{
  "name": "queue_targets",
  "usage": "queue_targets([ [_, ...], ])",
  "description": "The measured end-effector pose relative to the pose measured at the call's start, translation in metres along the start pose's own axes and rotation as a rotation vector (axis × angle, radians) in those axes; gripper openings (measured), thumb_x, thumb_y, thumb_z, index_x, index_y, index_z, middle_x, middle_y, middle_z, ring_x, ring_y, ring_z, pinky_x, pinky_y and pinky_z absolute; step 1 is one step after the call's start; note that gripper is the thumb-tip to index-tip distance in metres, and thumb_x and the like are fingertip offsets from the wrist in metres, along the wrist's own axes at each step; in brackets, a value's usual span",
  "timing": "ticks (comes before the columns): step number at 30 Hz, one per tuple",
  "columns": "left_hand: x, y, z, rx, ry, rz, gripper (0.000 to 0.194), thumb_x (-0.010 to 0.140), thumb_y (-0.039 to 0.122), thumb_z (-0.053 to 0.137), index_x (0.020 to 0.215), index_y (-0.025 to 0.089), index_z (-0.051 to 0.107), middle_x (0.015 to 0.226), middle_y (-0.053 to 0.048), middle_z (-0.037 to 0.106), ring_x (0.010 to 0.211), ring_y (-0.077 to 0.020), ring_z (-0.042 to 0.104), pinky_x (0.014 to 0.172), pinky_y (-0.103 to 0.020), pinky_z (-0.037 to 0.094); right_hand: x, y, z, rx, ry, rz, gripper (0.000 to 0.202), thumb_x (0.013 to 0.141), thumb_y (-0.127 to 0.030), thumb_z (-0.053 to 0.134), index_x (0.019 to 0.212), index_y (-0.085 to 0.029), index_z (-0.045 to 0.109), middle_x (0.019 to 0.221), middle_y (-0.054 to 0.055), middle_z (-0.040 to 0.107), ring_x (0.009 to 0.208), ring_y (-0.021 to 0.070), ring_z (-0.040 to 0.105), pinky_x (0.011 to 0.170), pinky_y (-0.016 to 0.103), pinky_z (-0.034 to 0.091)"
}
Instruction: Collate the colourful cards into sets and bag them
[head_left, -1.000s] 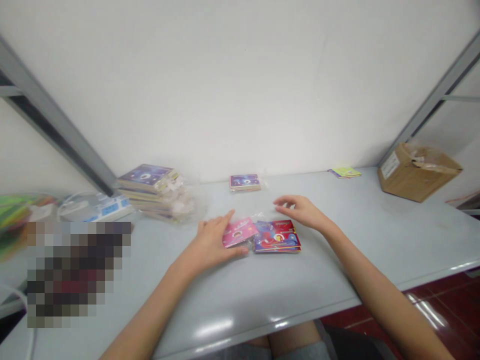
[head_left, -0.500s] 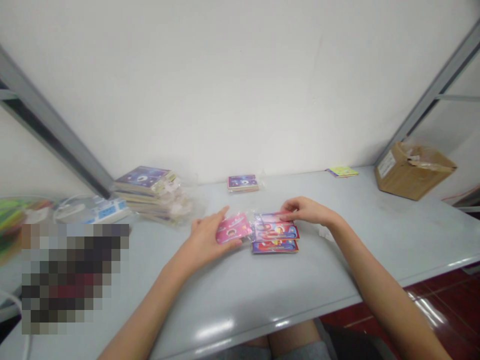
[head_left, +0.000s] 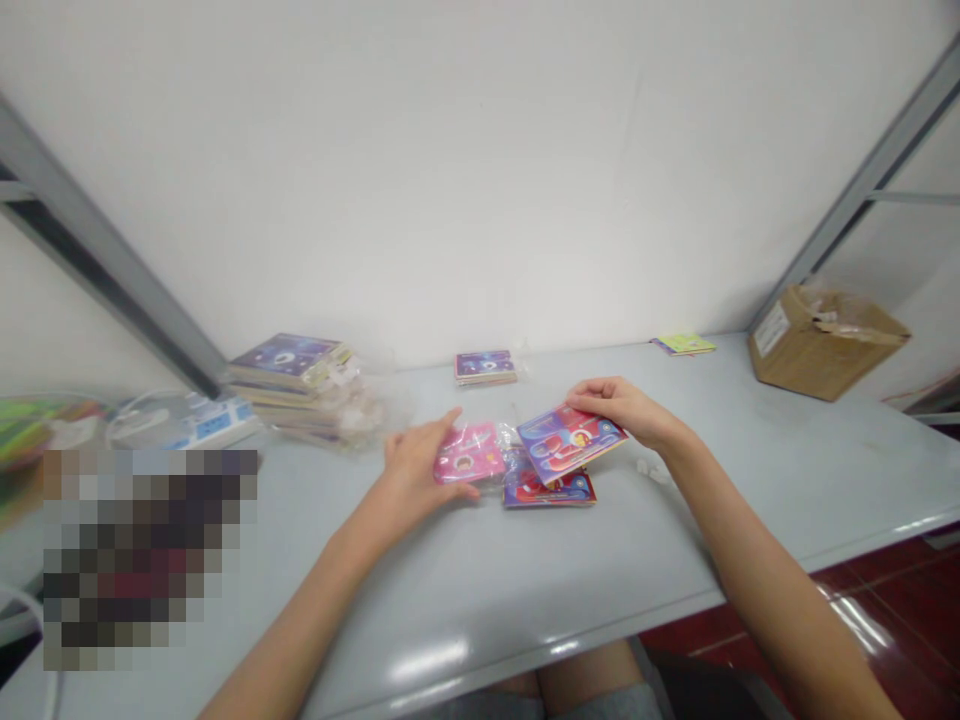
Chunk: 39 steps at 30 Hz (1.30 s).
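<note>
My left hand point(head_left: 420, 463) rests with thumb and fingers spread around the left side of a pink booklet point(head_left: 471, 452) in clear plastic on the table. In my right hand point(head_left: 611, 405), a red and blue booklet point(head_left: 571, 440) is pinched at its upper right edge and tilted. Below it a similar booklet point(head_left: 551, 492) lies flat, partly covered by the raised one. Clear plastic shows between the pink booklet and the red and blue ones.
Wrapped booklets point(head_left: 289, 362) are stacked at the left, beside a power strip point(head_left: 221, 422). A small purple stack point(head_left: 485, 367) and a yellow booklet point(head_left: 685, 344) lie near the wall. A cardboard box point(head_left: 821, 345) stands at the right; a white scrap point(head_left: 654, 470) lies near my right wrist.
My right hand has lifted a red and blue booklet off the others and turned it at an angle. My left hand has hardly moved.
</note>
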<state>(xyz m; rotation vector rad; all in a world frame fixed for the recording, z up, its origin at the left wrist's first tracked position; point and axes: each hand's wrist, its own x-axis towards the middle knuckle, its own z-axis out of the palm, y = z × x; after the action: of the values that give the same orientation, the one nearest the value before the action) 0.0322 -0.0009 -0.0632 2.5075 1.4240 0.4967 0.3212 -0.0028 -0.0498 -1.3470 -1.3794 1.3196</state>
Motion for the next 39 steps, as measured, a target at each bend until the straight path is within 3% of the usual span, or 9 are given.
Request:
queue_targets([
  [5,-0.002,0.003,0.0,-0.052,-0.041,0.062,0.091,0.058,0.051,0.071,0.132,0.019,0.028,0.117,-0.011,0.053,0.102,-0.0264,0.051,0.089,-0.039,0.026,0.006,0.005,0.017,-0.06,0.035,-0.035,0.027,0.066,-0.039,0.064,0.075,-0.013,0.063,0.064,0.001,0.062,0.052,0.0097,0.052,0.048,0.021,0.038],
  [9,-0.004,0.007,-0.001,-0.045,-0.064,0.077,0.089,0.06,0.05,0.07,0.132,0.019,0.028,0.118,-0.011,0.052,0.103,-0.0265,0.05,0.091,-0.039,0.025,0.01,0.011,0.026,0.019,0.052,-0.082,0.029,0.067,-0.041,0.063,0.078,-0.014,0.063,0.066,0.001,0.062,0.056,0.01,0.053,0.051,0.021,0.039],
  [14,-0.006,0.009,-0.002,-0.027,-0.063,0.093,0.086,0.065,0.054,0.065,0.133,0.019,0.026,0.12,-0.011,0.051,0.107,-0.0263,0.047,0.093,-0.039,0.024,0.011,0.021,0.052,0.168,0.076,-0.062,0.035,0.066,-0.045,0.064,0.084,-0.015,0.06,0.07,0.001,0.062,0.058,0.012,0.055,0.055,0.024,0.043],
  [20,-0.009,0.007,0.001,-0.021,-0.064,0.131,0.082,0.072,0.058,0.055,0.136,0.019,0.021,0.123,-0.012,0.049,0.11,-0.0265,0.045,0.094,-0.041,0.024,0.011,0.03,0.068,0.074,0.348,-0.216,0.044,0.065,-0.047,0.062,0.099,-0.02,0.051,0.08,0.0,0.055,0.057,0.0099,0.054,0.053,0.023,0.043],
  [22,-0.009,0.007,0.001,-0.019,-0.07,0.126,0.08,0.074,0.058,0.051,0.136,0.019,0.019,0.123,-0.012,0.05,0.111,-0.0266,0.045,0.095,-0.042,0.024,0.011,0.031,0.066,0.037,0.368,-0.237,0.041,0.067,-0.047,0.061,0.097,-0.02,0.051,0.077,-0.001,0.054,0.056,0.0094,0.052,0.054,0.023,0.043],
  [26,-0.012,0.01,-0.001,-0.01,-0.12,0.098,0.081,0.074,0.061,0.049,0.137,0.018,0.021,0.126,-0.013,0.048,0.112,-0.0286,0.045,0.094,-0.044,0.027,0.012,0.03,0.064,0.003,0.154,-0.209,0.035,0.067,-0.044,0.062,0.087,-0.017,0.056,0.072,0.001,0.059,0.063,0.0132,0.056,0.062,0.026,0.045],
  [32,-0.014,0.011,-0.003,-0.005,-0.166,0.085,0.08,0.074,0.063,0.046,0.136,0.016,0.024,0.128,-0.013,0.046,0.113,-0.0287,0.045,0.094,-0.041,0.029,0.0,0.021,0.073,-0.15,-0.24,-0.295,0.028,0.068,-0.035,0.064,0.089,-0.017,0.064,0.085,0.004,0.066,0.078,0.0158,0.06,0.076,0.029,0.046],
  [39,-0.013,0.013,-0.005,-0.035,-0.16,0.088,0.075,0.076,0.058,0.047,0.135,0.016,0.025,0.116,-0.012,0.055,0.105,-0.0261,0.051,0.091,-0.04,0.032,-0.004,0.016,0.071,-0.145,-0.422,-0.293,0.033,0.077,-0.037,0.056,0.104,-0.019,0.061,0.092,0.004,0.067,0.084,0.0157,0.06,0.081,0.031,0.045],
])
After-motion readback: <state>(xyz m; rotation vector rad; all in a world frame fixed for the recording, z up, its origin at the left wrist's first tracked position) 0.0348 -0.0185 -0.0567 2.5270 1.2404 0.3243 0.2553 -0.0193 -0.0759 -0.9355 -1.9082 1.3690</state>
